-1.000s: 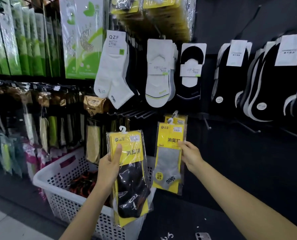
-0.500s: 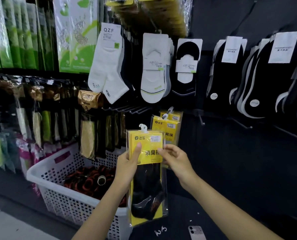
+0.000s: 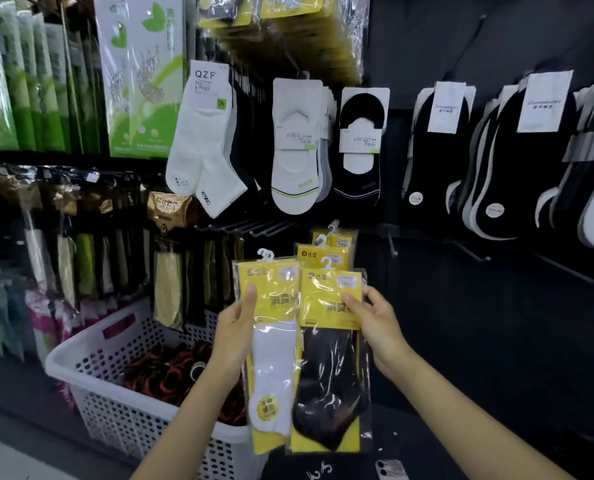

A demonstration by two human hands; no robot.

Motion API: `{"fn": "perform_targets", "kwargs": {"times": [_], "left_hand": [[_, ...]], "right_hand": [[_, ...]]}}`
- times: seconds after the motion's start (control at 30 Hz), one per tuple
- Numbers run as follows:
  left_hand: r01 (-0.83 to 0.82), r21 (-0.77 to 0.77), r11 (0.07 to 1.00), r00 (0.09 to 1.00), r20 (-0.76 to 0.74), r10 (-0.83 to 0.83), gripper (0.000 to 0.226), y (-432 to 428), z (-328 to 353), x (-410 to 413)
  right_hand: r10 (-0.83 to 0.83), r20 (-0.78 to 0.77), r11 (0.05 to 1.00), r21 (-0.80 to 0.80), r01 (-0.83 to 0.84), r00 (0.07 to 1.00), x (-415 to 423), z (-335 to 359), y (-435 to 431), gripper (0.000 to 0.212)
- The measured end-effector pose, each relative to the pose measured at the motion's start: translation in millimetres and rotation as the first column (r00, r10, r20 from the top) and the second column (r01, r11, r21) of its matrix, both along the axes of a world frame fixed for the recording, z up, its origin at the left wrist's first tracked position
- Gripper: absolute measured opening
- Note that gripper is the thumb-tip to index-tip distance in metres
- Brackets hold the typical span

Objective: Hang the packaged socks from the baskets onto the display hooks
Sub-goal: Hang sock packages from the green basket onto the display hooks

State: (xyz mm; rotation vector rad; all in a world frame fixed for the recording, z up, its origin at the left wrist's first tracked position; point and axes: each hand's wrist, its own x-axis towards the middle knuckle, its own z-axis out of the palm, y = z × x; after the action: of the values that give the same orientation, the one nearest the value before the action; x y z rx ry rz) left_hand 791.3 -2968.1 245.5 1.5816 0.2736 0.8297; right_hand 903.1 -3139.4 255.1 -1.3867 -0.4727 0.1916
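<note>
Sock packs [image 3: 323,344] were held up in front of the dark wall, one in each hand. The white sock pack [image 3: 274,358] was gripped by the left hand [image 3: 235,327], with the thumb on the front of its yellow card. The black sock pack [image 3: 330,382] was pinched at its yellow card by the right hand [image 3: 378,320]. The two were side by side, and the black one's edge lay a little over the white one. Both were out of the basket and not yet hung. A small white hanger [image 3: 327,263] could be seen at the top of each.

Just behind and above them, more yellow packs [image 3: 333,242] were already hung on a hook [image 3: 333,224]. So the step in hand was judged to be the hanging itself.

For the next move, one little hanger would have to be lifted to the tip of a hook and slid on. The shiny bag looked slippery, so a firm pinch would be needed to stop it tipping. Which pack would go first could not be known.

To the right, bare hooks [image 3: 472,250] stuck out of the wall. Low on the left, a white basket [image 3: 122,417] was seen with red and black things inside. Higher up, white socks [image 3: 202,150] and black socks [image 3: 437,161] were hung in rows. A phone [image 3: 390,470] lay at the bottom edge.
</note>
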Motion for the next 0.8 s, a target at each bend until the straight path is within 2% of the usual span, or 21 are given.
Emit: {"fn": "perform_targets", "kwargs": {"times": [0.1,0.23,0.43,0.53,0.6,0.7,0.8], "left_hand": [[-0.113,0.069,0.991,0.993,0.031,0.111,0.045,21,3,-1],[-0.205,0.208,0.956,0.979,0.040,0.201,0.053,35,5,-4],[-0.242,0.179,0.954,0.970,0.012,0.243,0.052,45,1,-7],[-0.231,0.169,0.958,0.973,0.013,0.232,0.052,47,-1,-8],[-0.238,0.148,0.960,0.971,0.008,0.240,0.052,47,-3,-7],[-0.227,0.125,0.966,0.974,0.005,0.228,0.053,45,-5,-6],[-0.205,0.107,0.973,0.979,0.024,0.204,0.054,41,-8,-4]], "right_hand": [[-0.083,0.028,0.996,-0.018,0.084,0.996,15,10,0,0.008],[-0.127,0.102,0.989,-0.058,0.134,0.987,27,22,10,0.008],[-0.145,0.148,0.984,-0.087,0.158,0.978,36,24,43,0.009],[-0.191,0.076,0.976,-0.090,0.197,0.979,44,16,52,0.006],[-0.255,-0.018,0.964,-0.078,0.253,0.967,52,10,56,0.021],[-0.335,-0.115,0.942,-0.062,0.330,0.935,59,2,53,0.025],[-0.360,-0.156,0.932,-0.113,0.345,0.920,63,-10,46,0.033]]}}
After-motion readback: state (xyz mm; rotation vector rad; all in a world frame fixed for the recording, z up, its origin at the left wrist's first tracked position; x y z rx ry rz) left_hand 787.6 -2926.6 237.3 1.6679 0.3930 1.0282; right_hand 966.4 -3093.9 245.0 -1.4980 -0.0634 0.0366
